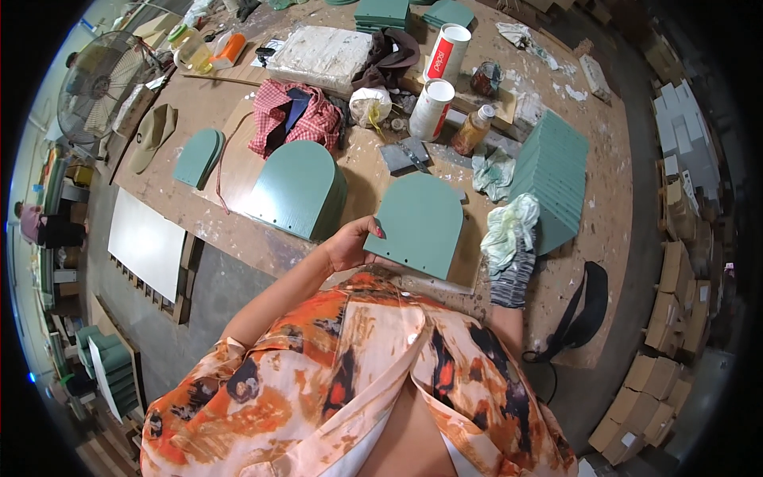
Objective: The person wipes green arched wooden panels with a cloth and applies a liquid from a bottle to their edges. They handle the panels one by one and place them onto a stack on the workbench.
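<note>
Across the paint-flecked wooden table (pixel 608 215), smooth flat boards mix with crumpled cloth and rounded containers: a stack of arched green boards (pixel 292 187) stands left of centre, a smaller green stack (pixel 197 156) lies farther left, and a long row of green boards (pixel 550 179) packed face to face makes a ridged block on the right. Farther back are a soft red checked cloth (pixel 274 119), a block in wrinkled white wrapping (pixel 322 60), two white-and-red cylinders (pixel 431 110) and an amber bottle (pixel 472 132). On the near right lies a black curved strap (pixel 584 306). A strip of bare wood runs down the table's right edge; a gap parts the arched stack from the board at the centre, and only a narrow one lies between that board and the right hand (pixel 513 274). The left hand (pixel 354 242) grips this green board (pixel 417 219) by its near left corner, thumb on top, the other fingers partly hidden. The right hand, in a grey-striped knit glove, is topped by a crumpled pale green cloth (pixel 509 229) that hides its fingers, so how closed they are cannot be told. The central board is matte, rounded at its far end, straight at its near edge, with a row of small dark holes there.
</note>
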{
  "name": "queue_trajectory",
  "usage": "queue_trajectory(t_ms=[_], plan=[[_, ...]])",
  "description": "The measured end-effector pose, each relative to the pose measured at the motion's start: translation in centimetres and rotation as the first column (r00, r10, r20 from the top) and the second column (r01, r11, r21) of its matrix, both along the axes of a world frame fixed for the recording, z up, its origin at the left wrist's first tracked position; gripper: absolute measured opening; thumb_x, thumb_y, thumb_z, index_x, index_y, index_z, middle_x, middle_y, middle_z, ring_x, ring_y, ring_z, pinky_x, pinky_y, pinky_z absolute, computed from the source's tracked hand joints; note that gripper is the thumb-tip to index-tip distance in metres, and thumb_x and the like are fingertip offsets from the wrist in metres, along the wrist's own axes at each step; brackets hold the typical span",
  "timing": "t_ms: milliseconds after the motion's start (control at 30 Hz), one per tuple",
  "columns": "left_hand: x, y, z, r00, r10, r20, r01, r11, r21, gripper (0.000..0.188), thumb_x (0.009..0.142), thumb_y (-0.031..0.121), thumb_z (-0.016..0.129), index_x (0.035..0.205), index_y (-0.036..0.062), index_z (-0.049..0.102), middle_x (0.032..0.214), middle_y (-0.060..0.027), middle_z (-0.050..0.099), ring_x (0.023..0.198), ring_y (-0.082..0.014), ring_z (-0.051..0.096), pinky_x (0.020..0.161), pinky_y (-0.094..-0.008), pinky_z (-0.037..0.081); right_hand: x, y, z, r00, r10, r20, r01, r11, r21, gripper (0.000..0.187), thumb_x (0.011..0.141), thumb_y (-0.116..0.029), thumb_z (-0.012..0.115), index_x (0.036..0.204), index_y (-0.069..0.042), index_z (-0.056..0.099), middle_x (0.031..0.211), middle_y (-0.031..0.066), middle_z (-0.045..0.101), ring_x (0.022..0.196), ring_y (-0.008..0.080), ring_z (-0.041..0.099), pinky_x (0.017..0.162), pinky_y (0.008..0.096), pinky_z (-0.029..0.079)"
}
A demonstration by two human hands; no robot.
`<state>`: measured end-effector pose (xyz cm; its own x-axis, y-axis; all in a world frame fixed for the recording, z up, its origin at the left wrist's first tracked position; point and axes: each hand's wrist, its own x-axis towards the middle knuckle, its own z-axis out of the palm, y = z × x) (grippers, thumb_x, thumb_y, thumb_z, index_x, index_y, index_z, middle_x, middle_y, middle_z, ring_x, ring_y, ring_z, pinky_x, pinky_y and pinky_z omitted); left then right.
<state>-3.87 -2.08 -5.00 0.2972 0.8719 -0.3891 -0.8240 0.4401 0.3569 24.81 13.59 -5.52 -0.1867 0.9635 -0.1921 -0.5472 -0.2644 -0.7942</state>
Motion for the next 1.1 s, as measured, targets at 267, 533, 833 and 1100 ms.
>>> queue_trajectory(t_ms=[267,533,833,1100], plan=[[1.4,2.0,1.9,0.996,-0.042,-0.073,0.032,0.991,-0.131,0.043,0.089,0.031,0.048,0.12,0.0011,0.05,0.11,-0.0136,0.061,0.099,-0.0254,0.063,0.087,-0.0417,0.053,-2.6,-0.1,3.5,0.629,-0.16,0.76,-0.254,0.883,0.396,0.036,0.09,-0.013,0.054,0.123,0.001,0.049,0.12,0.0138,0.056,0.107,0.0228,0.054,0.097,0.0329,0.042],[1.9,4.3,1.8,0.982,-0.023,-0.19,0.008,0.997,-0.076,0.05,0.089,0.054,0.05,0.122,0.016,0.054,0.109,-0.0032,0.064,0.095,-0.0156,0.064,0.076,-0.0315,0.055,-10.4,-0.5,6.7,0.09,-0.613,0.785,-0.883,0.316,0.348,0.05,0.087,-0.025,0.05,0.137,-0.017,0.043,0.145,0.0144,0.034,0.134,0.0303,0.03,0.112,0.0469,0.018],[1.5,5.2,3.5,0.995,0.084,-0.045,-0.085,0.996,-0.028,0.085,0.085,0.071,0.035,0.129,-0.001,0.047,0.12,-0.0143,0.058,0.101,-0.0202,0.062,0.088,-0.0355,0.051,-9.5,-6.4,4.7,0.28,-0.277,0.919,-0.959,-0.049,0.278,0.047,0.078,-0.021,0.056,0.125,-0.018,0.056,0.138,0.0104,0.042,0.131,0.028,0.036,0.109,0.0438,0.025],[4.3,5.3,3.1,0.935,0.175,-0.309,-0.163,0.984,0.066,0.076,0.093,0.064,0.024,0.142,0.0063,0.03,0.139,-0.0086,0.043,0.126,-0.0227,0.042,0.108,-0.0381,0.029,-11.3,-4.6,8.6,0.208,-0.534,0.82,-0.843,0.328,0.427,0.05,0.082,-0.017,0.053,0.132,-0.018,0.048,0.141,0.0142,0.038,0.127,0.0308,0.039,0.107,0.0433,0.029]])
